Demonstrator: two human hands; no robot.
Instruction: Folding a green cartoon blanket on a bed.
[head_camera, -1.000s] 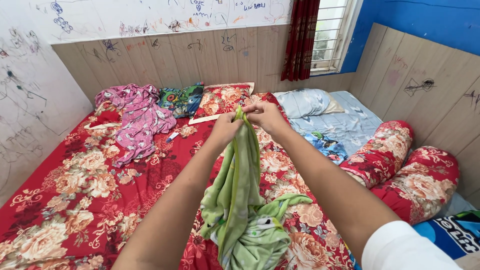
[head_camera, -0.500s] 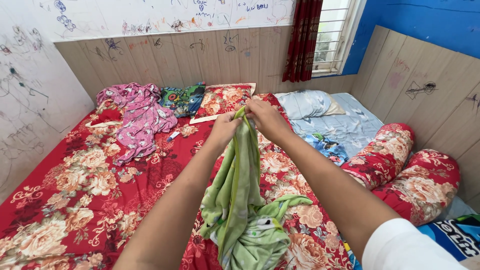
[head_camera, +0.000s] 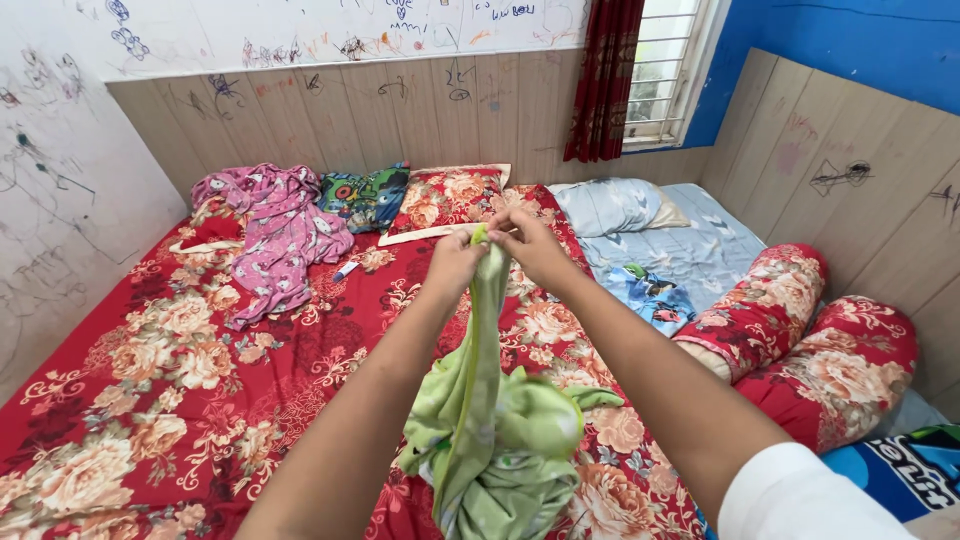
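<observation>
Both my hands hold up a light green cloth (head_camera: 490, 410) by its top edge, above a bed with a red floral sheet (head_camera: 180, 370). My left hand (head_camera: 455, 262) pinches the edge on the left, and my right hand (head_camera: 528, 240) grips it right beside, the two almost touching. The cloth hangs down in a narrow strip and bunches into a crumpled heap near the lower edge of the view.
A pink patterned garment (head_camera: 275, 235) lies at the bed's far left, next to a green-blue cushion (head_camera: 365, 198) and a red floral pillow (head_camera: 445, 200). Two red floral bolsters (head_camera: 800, 330) lie at the right by a light blue mattress (head_camera: 690, 245). Scribbled walls surround the bed.
The hanging cloth has twisted and its lower part has bunched into a rounder lump. Both hands stay together at the top edge, shifted slightly lower.
</observation>
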